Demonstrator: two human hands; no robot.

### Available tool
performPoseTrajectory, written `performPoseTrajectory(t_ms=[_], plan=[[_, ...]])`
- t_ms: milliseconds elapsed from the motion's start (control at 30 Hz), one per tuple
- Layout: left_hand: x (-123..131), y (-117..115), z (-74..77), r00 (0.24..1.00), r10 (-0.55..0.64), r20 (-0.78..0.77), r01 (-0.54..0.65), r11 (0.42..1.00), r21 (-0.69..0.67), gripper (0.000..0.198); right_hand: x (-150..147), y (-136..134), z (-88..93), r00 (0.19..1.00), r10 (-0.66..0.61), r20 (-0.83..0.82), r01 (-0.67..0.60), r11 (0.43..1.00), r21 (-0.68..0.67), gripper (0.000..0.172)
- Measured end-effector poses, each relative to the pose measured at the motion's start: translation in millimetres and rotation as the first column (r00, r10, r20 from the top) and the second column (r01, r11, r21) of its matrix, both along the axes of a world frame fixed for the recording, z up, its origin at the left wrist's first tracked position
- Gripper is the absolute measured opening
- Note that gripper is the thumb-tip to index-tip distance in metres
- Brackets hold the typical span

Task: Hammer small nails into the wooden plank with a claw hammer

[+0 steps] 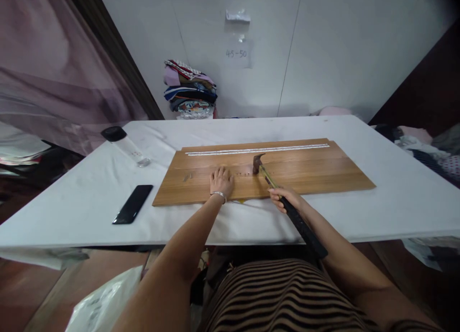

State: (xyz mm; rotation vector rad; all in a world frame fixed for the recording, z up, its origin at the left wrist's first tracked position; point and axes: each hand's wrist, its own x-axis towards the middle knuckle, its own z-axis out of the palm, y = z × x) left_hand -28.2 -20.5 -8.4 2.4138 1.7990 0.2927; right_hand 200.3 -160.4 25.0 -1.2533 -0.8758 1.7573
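A wide wooden board (309,171) lies flat on the white-covered table. My left hand (221,180) rests palm down on it, fingers stretched out, a bracelet at the wrist. Wrapped round a claw hammer (269,177) is my right hand (283,198), gripping it near the top of the black handle. The hammer's rusty head hangs at the middle of the board; whether it touches the wood I cannot tell. Between hand and hammer head runs a row of small nail heads or marks (243,174). A few loose nails (187,177) lie left of my left hand.
Two white strips (258,150) run along the board's far side. Left of the board are a black phone (132,204) and a clear bottle (125,146) lying on its side. Folded clothes (190,90) are stacked behind the table (338,222), against the wall.
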Motion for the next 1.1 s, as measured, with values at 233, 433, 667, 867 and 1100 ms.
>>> performPoseTrajectory(t_ms=[233, 433, 667, 867, 1100], plan=[[0, 1, -2.0, 1.000, 0.002, -0.006, -0.002, 1.000, -0.004, 0.044, -8, 2, 8.9, 0.996, -0.071, -0.049, 0.071, 0.997, -0.017, 0.040], [1, 0, -1.1, 1.000, -0.001, -0.011, 0.001, 1.000, -0.005, 0.045, -6, -1, 11.9, 0.998, -0.041, -0.048, 0.040, 0.999, -0.028, 0.040], [0, 1, -0.5, 1.000, -0.015, -0.012, 0.015, 1.000, -0.025, 0.048, -1, -1, 8.7, 0.999, -0.050, -0.010, 0.050, 0.999, 0.006, 0.051], [0, 2, -0.9, 1.000, -0.014, -0.005, 0.014, 0.999, -0.042, 0.050, 0, -1, 6.4, 0.997, -0.073, -0.031, 0.073, 0.997, 0.000, 0.048], [0, 1, -0.1, 1.000, -0.010, -0.011, 0.009, 0.999, -0.045, 0.050, 4, 0, 1.9, 0.998, -0.055, -0.043, 0.053, 0.998, -0.030, 0.041]])
